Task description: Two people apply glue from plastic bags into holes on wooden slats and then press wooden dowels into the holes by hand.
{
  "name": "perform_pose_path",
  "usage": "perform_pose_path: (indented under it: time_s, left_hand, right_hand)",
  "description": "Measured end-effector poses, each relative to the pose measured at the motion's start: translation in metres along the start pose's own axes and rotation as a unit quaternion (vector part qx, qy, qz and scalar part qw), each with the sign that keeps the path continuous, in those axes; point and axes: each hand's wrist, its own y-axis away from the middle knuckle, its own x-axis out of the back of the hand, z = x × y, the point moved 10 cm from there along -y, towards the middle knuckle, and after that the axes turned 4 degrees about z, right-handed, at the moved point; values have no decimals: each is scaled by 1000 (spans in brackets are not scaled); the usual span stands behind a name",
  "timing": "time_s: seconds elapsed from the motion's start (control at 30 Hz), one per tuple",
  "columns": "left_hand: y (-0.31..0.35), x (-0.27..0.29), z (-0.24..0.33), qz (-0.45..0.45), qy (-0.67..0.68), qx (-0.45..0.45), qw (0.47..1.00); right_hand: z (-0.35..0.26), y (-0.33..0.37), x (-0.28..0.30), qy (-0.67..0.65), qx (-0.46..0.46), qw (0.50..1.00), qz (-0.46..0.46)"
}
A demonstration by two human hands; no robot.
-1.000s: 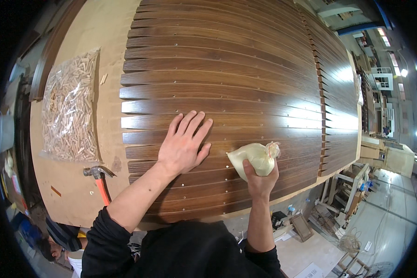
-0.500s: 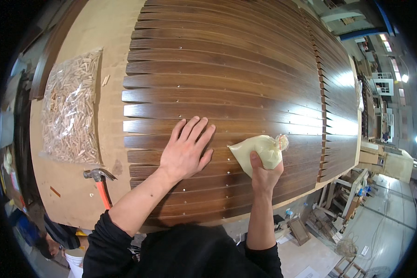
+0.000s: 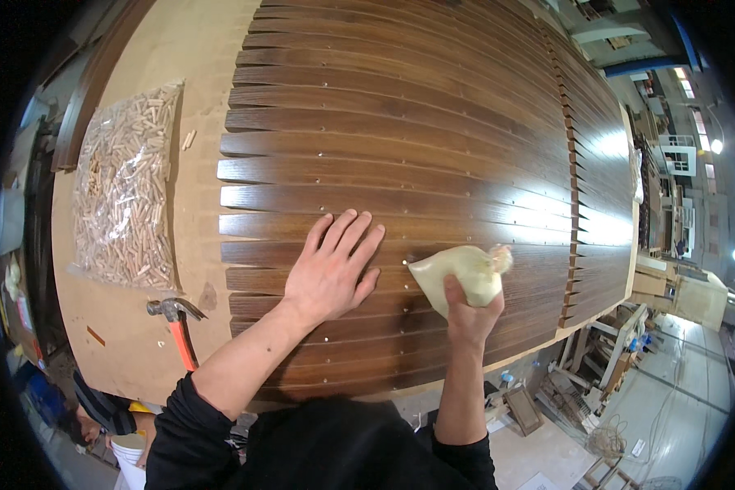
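Many dark brown wooden slats (image 3: 359, 122) lie side by side, with rows of small holes across them. White dots show in several holes near me. My left hand (image 3: 328, 273) rests flat on the slats, fingers spread and holding nothing. In my right hand (image 3: 472, 322) is a cone-shaped plastic squeeze bag (image 3: 459, 269) filled with a pale yellow-green substance. Its twisted end points up and right. The pointed tip is just right of a white dot; whether it touches the wood I cannot tell.
Left of the slats, a tan board (image 3: 204, 41) carries a clear bag of wooden dowels (image 3: 126, 188), a few loose dowels (image 3: 189, 139) and a claw hammer (image 3: 178, 322) with an orange-red handle. A person with a white bucket (image 3: 129, 457) is at the lower left.
The squeeze bag has moved slightly right with my right hand. A white dot now shows beside its tip. My left hand stays flat in almost the same place.
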Motion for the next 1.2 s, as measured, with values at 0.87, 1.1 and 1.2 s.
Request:
perform_pose_path:
  time_s: [0.87,1.1,1.2]
  left_hand:
    - [0,-1,-2,-7,1,3,1000]
    - [0,-2,-2,-12,-8,6,1000]
    - [0,-2,-3,-9,-8,4,1000]
  right_hand:
    - [-14,-39,-17,23,37,999,3]
    - [-18,-62,-34,-12,44,999,13]
    - [-12,-64,-40,-18,30,999,6]
